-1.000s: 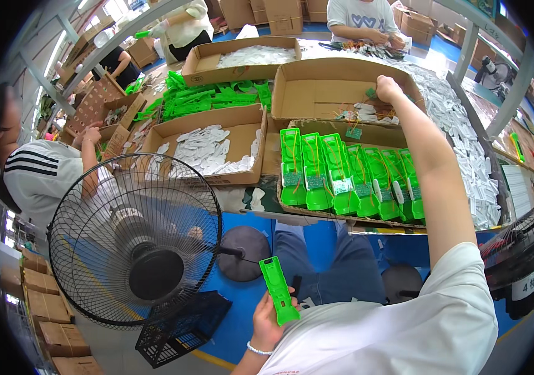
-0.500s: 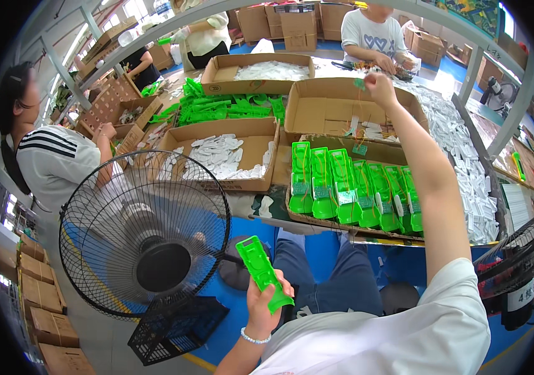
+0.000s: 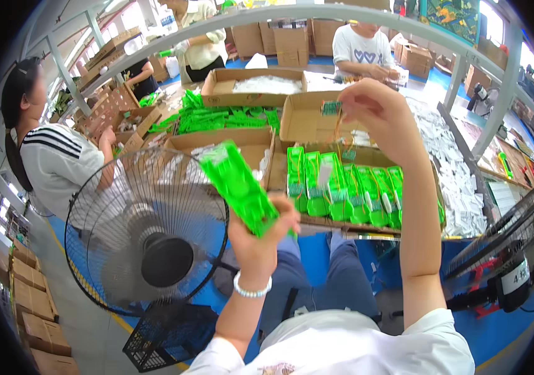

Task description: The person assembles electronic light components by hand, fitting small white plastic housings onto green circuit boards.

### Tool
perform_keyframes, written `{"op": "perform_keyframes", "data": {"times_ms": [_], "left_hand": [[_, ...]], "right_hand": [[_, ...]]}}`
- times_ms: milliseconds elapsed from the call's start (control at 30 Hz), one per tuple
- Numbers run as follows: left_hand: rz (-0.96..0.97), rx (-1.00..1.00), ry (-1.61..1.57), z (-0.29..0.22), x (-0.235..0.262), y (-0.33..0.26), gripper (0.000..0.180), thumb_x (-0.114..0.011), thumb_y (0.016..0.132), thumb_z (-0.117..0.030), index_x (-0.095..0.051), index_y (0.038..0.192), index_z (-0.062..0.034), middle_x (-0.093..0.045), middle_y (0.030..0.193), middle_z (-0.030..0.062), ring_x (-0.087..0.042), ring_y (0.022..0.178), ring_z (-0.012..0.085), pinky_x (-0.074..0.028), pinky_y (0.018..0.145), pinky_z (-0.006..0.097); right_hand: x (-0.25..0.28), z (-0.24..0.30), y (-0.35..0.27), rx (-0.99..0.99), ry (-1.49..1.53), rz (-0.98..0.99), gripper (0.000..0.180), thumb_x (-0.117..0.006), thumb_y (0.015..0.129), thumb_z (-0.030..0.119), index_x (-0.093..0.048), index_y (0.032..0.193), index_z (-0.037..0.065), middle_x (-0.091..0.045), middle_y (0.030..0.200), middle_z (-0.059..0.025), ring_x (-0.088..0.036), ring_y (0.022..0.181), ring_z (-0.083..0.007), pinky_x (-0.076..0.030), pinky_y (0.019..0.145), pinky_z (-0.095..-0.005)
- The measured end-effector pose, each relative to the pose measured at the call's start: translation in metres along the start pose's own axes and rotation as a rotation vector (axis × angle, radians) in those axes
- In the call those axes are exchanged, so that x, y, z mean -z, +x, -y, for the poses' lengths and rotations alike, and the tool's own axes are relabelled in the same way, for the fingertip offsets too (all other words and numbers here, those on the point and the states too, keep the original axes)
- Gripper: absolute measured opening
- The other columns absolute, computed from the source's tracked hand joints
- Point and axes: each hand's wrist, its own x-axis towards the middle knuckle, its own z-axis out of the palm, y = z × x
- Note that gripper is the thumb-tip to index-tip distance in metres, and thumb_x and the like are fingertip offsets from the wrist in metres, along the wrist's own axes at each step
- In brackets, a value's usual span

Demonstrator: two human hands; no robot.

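In my left hand [image 3: 256,240], fingers wrapped round its lower end, is a long bright green plastic housing [image 3: 239,187], tilted and smeared by motion. My right hand [image 3: 376,115] is raised over the boxes, pinching thin orange wires beside a small green circuit board [image 3: 331,108]. A second small board [image 3: 349,154] hangs below on the wires, and a white piece [image 3: 324,175] shows beside it; whether it is attached I cannot tell. Beneath them, a row of green housings [image 3: 357,200] with boards and orange wires stands in a shallow cardboard box [image 3: 317,221].
A caged black fan [image 3: 167,259] stands left of my legs, above a black crate [image 3: 167,334]. White parts [image 3: 451,156] are heaped at the right, near another fan [image 3: 514,275]. Green housings [image 3: 229,117] lie piled behind. Co-workers sit at left [image 3: 60,147] and far side [image 3: 357,50].
My left hand has lifted the green housing up and forward from my lap. My right hand has come nearer with the wired boards, swinging them out of the box behind the row.
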Motion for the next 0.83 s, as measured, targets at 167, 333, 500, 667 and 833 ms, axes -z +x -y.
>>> {"op": "perform_keyframes", "data": {"times_ms": [167,333,500,667,833], "left_hand": [[0.023,-0.07,0.114,-0.014,-0.02,0.008,0.057,-0.072,0.075,0.007,-0.042,0.124,-0.0002,-0.067,0.094,0.0154,-0.065,0.072,0.0183,-0.055,0.061,0.029],[0.071,0.107,0.087,-0.006,-0.016,-0.019,0.051,-0.072,0.074,0.008,-0.044,0.117,0.0013,-0.068,0.096,0.0181,-0.069,0.083,0.0208,-0.058,0.068,0.029],[0.012,0.103,0.192,0.013,-0.012,-0.036,0.047,-0.072,0.075,0.008,-0.046,0.113,0.0009,-0.068,0.093,0.013,-0.067,0.082,0.0172,-0.055,0.069,0.026],[-0.023,0.074,0.329,0.024,-0.021,-0.037,0.042,-0.07,0.076,0.008,-0.046,0.109,-0.0007,-0.067,0.089,0.0086,-0.064,0.078,0.0134,-0.051,0.068,0.024],[-0.068,0.019,0.461,0.037,-0.027,-0.026,0.04,-0.068,0.078,0.006,-0.045,0.109,-0.0019,-0.066,0.089,0.0084,-0.063,0.081,0.0132,-0.05,0.076,0.027]], "right_hand": [[-0.02,0.043,-0.085,-0.082,0.371,0.065,0.012,-0.061,0.086,-0.006,-0.063,0.098,-0.005,-0.06,0.094,-0.0068,-0.063,0.083,-0.014,-0.054,0.074,-0.0257],[-0.039,0.033,-0.136,-0.176,0.412,0.057,0.014,-0.061,0.084,-0.008,-0.064,0.097,-0.006,-0.06,0.092,-0.0085,-0.063,0.082,-0.0141,-0.054,0.074,-0.026],[-0.055,0.022,-0.165,-0.322,0.571,-0.079,0.013,-0.063,0.084,-0.007,-0.065,0.097,-0.007,-0.06,0.088,-0.0079,-0.064,0.084,-0.0145,-0.054,0.074,-0.0259],[-0.063,0.012,-0.174,-0.427,0.641,-0.182,0.013,-0.064,0.084,-0.007,-0.065,0.097,-0.007,-0.06,0.088,-0.0072,-0.064,0.083,-0.0139,-0.054,0.072,-0.0245],[-0.064,0.003,-0.166,-0.447,0.489,-0.226,0.013,-0.064,0.085,-0.006,-0.065,0.098,-0.007,-0.061,0.089,-0.0078,-0.067,0.085,-0.0153,-0.055,0.072,-0.0238]]}}
